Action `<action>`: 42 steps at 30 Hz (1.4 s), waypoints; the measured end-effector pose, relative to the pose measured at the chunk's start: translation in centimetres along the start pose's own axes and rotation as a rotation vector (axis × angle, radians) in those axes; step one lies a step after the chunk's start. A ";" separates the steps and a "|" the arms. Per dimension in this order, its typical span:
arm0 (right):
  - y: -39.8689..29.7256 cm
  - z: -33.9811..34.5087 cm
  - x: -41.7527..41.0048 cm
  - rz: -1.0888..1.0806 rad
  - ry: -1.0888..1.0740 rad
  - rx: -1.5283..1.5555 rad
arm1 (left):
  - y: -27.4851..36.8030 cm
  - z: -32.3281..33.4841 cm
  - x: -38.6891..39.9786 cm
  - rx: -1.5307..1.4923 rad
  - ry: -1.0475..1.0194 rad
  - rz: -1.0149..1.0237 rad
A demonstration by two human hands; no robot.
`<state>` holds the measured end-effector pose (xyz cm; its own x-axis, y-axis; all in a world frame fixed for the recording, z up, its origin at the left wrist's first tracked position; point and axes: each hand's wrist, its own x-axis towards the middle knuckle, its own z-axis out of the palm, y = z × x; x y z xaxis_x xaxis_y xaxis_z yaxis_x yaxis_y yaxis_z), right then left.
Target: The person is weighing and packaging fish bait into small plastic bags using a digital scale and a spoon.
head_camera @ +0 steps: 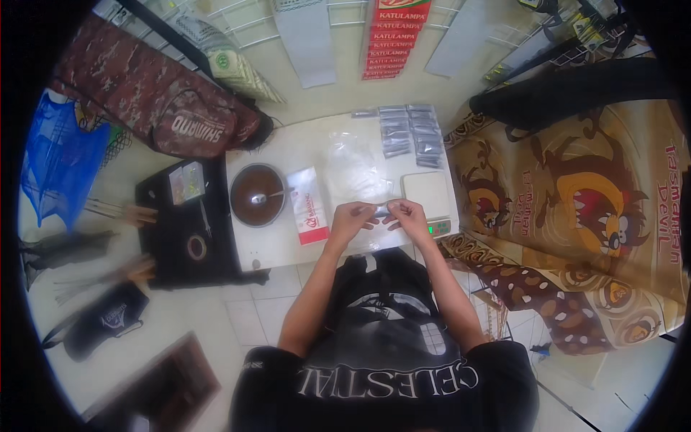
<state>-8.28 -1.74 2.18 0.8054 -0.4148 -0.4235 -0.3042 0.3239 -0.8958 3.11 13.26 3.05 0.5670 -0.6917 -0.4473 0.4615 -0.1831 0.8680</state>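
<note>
Near the front edge of the white table (270, 245), my left hand (351, 216) and my right hand (407, 216) pinch a small silvery packet (382, 209) between them. The fingers partly cover it, so its ends are hard to see. Behind my hands lie clear plastic bags (351, 167). A compact digital scale (426, 189) with a lit green display stands just right of my right hand. To the left of my left hand is a white and red printed packet (309, 205). Beyond that sits a metal bowl (233, 208) of brown powder (256, 181), with a spoon (275, 193) in it.
Filled small packets (397, 132) lie in two overlapping columns at the back right of the table. A black side table (167, 254) adjoins on the left, with a roll of tape (196, 248) on it. A cartoon-printed cloth (540, 200) hangs at the right.
</note>
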 end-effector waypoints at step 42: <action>-2.1 -14.6 9.2 0.008 0.201 -0.029 | 0.5 -3.3 28.6 0.964 0.771 0.320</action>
<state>-7.62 -18.63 -1.80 0.6863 -0.5745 -0.4459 -0.3269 0.3040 -0.8948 21.82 -4.26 -10.03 0.9579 -0.2748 0.0827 -0.2655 -0.7392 0.6190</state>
